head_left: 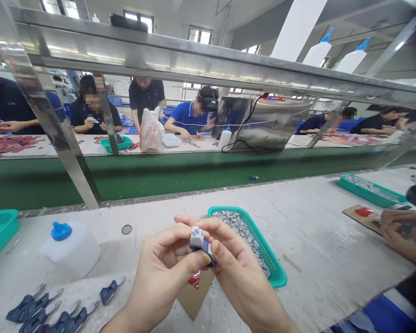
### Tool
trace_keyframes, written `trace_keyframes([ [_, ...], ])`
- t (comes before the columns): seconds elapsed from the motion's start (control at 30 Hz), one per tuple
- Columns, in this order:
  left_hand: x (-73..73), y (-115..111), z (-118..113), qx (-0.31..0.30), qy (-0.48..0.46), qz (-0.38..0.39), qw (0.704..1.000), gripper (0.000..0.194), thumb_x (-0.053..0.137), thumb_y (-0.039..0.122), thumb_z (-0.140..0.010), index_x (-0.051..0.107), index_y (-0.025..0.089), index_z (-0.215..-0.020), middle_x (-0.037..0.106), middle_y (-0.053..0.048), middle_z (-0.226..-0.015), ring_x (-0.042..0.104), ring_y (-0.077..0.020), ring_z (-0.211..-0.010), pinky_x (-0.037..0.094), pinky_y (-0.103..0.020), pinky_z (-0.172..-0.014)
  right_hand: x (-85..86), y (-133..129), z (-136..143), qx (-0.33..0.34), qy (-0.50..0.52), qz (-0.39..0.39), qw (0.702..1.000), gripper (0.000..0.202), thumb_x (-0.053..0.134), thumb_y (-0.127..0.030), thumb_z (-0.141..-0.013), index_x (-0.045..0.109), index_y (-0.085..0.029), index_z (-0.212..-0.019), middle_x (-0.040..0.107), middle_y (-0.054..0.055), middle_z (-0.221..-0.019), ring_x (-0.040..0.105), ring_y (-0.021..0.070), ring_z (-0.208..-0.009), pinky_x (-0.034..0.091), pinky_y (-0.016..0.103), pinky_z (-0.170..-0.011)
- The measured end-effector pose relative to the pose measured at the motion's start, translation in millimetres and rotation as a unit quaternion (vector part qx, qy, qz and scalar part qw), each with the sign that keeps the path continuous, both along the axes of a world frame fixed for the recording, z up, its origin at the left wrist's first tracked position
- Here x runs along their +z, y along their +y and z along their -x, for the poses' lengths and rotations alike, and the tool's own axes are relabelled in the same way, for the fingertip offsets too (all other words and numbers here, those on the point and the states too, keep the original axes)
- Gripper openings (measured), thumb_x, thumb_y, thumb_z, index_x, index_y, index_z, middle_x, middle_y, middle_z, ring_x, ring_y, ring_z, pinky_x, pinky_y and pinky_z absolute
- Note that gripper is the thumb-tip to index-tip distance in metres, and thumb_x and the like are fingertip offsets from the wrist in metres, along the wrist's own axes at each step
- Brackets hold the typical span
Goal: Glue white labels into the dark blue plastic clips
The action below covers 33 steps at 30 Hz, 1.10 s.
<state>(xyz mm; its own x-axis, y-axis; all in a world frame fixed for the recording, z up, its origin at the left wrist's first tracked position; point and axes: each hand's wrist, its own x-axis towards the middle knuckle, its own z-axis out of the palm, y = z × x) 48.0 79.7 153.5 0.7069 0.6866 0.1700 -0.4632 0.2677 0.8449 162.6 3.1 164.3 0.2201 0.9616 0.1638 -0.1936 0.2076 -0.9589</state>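
Observation:
My left hand [162,268] and my right hand [237,266] meet at the front middle of the table, both closed on one small dark blue and light grey plastic part [197,237]. Its grey block end points up between my fingers; my thumbs cover much of the blue body. Below my hands lies a piece of brown cardboard [195,300] with a small red and white item [195,278] on it, partly hidden. Just behind my right hand, a green basket [279,275] holds many small grey plastic pieces [237,226].
Several dark blue parts with thin grey tips [38,307] lie at front left, near a white bottle with a blue cap [74,249]. A metal bottle cap [126,229] sits behind. At right, a co-worker's hands [402,231] work. A green belt [180,175] runs beyond the table.

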Motion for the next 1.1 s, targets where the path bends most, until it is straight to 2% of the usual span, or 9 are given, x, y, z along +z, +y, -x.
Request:
trace_keyframes([
  [0.1, -3.5, -5, -8, -0.004, 0.005, 0.023, 1.0, 0.012, 0.077, 0.026, -0.08, 0.077, 0.02, -0.09, 0.069, -0.001, -0.081, 0.063, -0.009, -0.07, 0.054, -0.016, -0.066, -11.1, 0, -3, -0.059, -0.002, 0.0, 0.998, 0.021, 0.061, -0.046, -0.093, 0.068, -0.032, -0.107, 0.067, 0.003, -0.122, 0.063, 0.0187, -0.111, 0.053, 0.024, -0.087],
  [0.27, -18.6, -14, -18, -0.024, 0.033, 0.091, 0.995, 0.043, 0.078, 0.04, -0.076, 0.068, 0.013, -0.108, 0.063, -0.001, -0.08, 0.055, -0.0071, -0.063, 0.046, -0.016, -0.057, -48.6, -3, -10, -0.162, -0.007, 0.062, 0.985, 0.031, 0.072, -0.047, -0.084, 0.066, -0.033, -0.112, 0.069, 0.004, -0.114, 0.067, 0.0163, -0.09, 0.055, 0.017, -0.062],
  [0.4, -47.5, -17, -6, -0.02, 0.104, 0.075, 0.992, 0.048, 0.079, 0.044, -0.073, 0.065, 0.009, -0.102, 0.058, 0.001, -0.069, 0.051, -0.0073, -0.057, 0.042, -0.019, -0.054, -78.5, -11, -8, -0.146, -0.034, 0.1, 0.984, 0.034, 0.071, -0.05, -0.083, 0.069, -0.029, -0.109, 0.069, 0.007, -0.115, 0.069, 0.02, -0.091, 0.059, 0.022, -0.07],
  [0.53, -86.5, -15, 31, 0.072, 0.232, -0.029, 0.97, 0.041, 0.053, 0.041, -0.094, 0.057, 0.01, -0.119, 0.067, -0.006, -0.084, 0.053, -0.0096, -0.055, 0.045, -0.023, -0.054, -98.4, -25, -7, -0.134, -0.054, 0.141, 0.979, 0.035, 0.061, -0.053, -0.088, 0.072, -0.024, -0.104, 0.072, 0.01, -0.112, 0.069, 0.0263, -0.104, 0.059, 0.03, -0.086],
  [0.6, -106.5, -9, 53, 0.157, 0.355, -0.208, 0.898, 0.041, 0.038, 0.033, -0.101, 0.046, 0.015, -0.136, 0.071, -0.01, -0.1, 0.063, -0.0145, -0.069, 0.052, -0.027, -0.064, -105.8, -32, -12, -0.163, -0.086, 0.15, 0.971, 0.033, 0.064, -0.051, -0.086, 0.072, -0.023, -0.101, 0.074, 0.01, -0.106, 0.071, 0.0261, -0.099, 0.06, 0.029, -0.084],
  [0.67, -125.2, -1, 73, 0.211, 0.467, -0.409, 0.755, 0.041, 0.034, 0.024, -0.101, 0.045, 0.017, -0.14, 0.07, -0.013, -0.115, 0.068, -0.0216, -0.1, 0.056, -0.035, -0.085, -112.1, -40, -21, -0.211, -0.119, 0.153, 0.958, 0.033, 0.066, -0.052, -0.084, 0.072, -0.022, -0.098, 0.075, 0.009, -0.104, 0.072, 0.025, -0.095, 0.06, 0.026, -0.082],
  [0.73, -141.6, 10, 87, 0.223, 0.513, -0.49, 0.669, 0.04, 0.035, 0.018, -0.098, 0.051, 0.015, -0.135, 0.067, -0.015, -0.126, 0.058, -0.0295, -0.125, 0.05, -0.048, -0.101, -117.1, -48, -30, -0.253, -0.149, 0.16, 0.942, 0.035, 0.065, -0.054, -0.083, 0.072, -0.022, -0.097, 0.075, 0.009, -0.102, 0.072, 0.024, -0.091, 0.061, 0.025, -0.079],
  [0.87, -164.0, 28, 102, 0.221, 0.535, -0.522, 0.626, 0.047, 0.03, 0.006, -0.094, 0.054, 0.011, -0.133, 0.063, -0.019, -0.134, 0.055, -0.0323, -0.129, 0.046, -0.056, -0.105, -121.1, -62, -44, -0.3, -0.191, 0.167, 0.92, 0.034, 0.064, -0.053, -0.083, 0.072, -0.022, -0.094, 0.075, 0.009, -0.1, 0.072, 0.0242, -0.09, 0.06, 0.026, -0.078],
  [1.1, -178.3, 34, 136, 0.217, 0.515, -0.596, 0.577, 0.043, 0.036, 0.029, -0.1, 0.056, 0.01, -0.133, 0.069, -0.016, -0.126, 0.068, -0.0289, -0.113, 0.055, -0.044, -0.099, -107.9, -71, -83, -0.343, -0.343, 0.204, 0.85, 0.035, 0.051, -0.051, -0.089, 0.069, -0.022, -0.095, 0.073, 0.01, -0.104, 0.069, 0.0288, -0.098, 0.057, 0.037, -0.082],
])
